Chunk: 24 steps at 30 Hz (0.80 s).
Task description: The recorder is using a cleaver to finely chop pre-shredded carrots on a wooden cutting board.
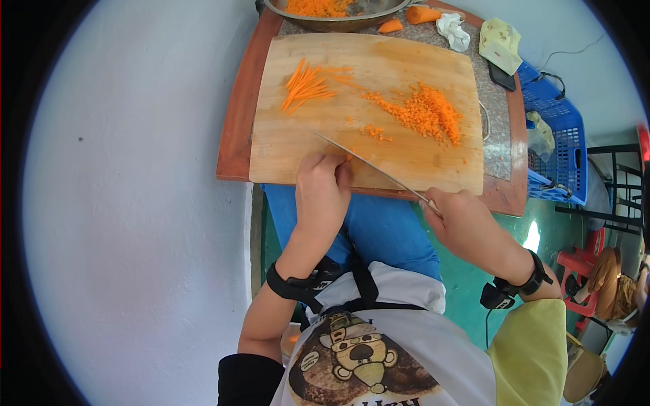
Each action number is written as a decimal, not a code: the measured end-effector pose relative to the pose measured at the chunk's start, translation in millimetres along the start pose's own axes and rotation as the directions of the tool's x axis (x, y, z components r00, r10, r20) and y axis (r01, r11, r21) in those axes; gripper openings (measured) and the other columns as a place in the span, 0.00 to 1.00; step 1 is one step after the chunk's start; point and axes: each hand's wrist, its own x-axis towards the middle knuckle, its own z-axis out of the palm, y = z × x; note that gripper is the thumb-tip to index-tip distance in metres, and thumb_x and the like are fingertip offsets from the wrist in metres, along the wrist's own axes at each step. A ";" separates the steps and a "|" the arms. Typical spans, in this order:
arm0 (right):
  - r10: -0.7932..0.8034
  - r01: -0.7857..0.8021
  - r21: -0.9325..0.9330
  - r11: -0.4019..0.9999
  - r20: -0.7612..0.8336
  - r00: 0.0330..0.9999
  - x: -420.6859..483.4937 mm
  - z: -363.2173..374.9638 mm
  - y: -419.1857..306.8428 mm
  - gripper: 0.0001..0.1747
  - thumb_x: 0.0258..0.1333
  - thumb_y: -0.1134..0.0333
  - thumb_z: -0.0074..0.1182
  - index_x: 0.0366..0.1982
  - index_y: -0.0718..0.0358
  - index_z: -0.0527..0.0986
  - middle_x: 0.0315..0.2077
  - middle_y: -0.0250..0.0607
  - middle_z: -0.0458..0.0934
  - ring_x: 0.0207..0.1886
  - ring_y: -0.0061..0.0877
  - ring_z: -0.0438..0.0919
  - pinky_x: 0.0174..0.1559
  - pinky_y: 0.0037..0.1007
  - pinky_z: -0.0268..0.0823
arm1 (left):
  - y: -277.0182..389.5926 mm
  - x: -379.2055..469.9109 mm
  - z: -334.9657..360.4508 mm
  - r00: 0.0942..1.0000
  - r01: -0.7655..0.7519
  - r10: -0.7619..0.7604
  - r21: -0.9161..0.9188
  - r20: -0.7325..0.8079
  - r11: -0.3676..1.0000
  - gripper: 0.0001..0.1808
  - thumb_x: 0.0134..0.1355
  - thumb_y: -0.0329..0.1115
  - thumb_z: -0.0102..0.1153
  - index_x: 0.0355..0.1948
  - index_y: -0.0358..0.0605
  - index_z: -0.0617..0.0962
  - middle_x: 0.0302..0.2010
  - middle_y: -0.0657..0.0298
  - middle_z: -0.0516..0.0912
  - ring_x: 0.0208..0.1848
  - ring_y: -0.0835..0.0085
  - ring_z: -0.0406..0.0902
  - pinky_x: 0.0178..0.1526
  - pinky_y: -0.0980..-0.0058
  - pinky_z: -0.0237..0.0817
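Near the front edge of a wooden cutting board, my left hand has its fingers bunched on a small bit of orange carrot, mostly hidden. My right hand grips the handle of a kitchen knife; the thin blade slants up to the left, beside my left fingertips. Carrot strips lie in a loose bundle at the board's upper left. A heap of finely diced carrot covers the right side, with a few crumbs between.
Behind the board stands a metal bowl with chopped carrot. Carrot pieces, a crumpled tissue, a cloth-like packet and a dark phone lie at the back right. Right of the table are a blue plastic crate and a seated person. A wall adjoins the left.
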 end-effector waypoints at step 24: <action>0.028 -0.027 0.102 0.994 -0.006 1.000 -4.0 -2.4 -3.3 0.10 0.57 0.68 0.49 0.26 0.68 0.71 0.17 0.56 0.74 0.23 0.52 0.74 0.28 0.45 0.67 | -1.0 0.1 0.5 0.999 0.045 -0.045 -0.016 0.006 0.999 0.03 0.50 0.24 0.60 0.27 0.33 0.81 0.23 0.51 0.78 0.26 0.60 0.77 0.32 0.68 0.68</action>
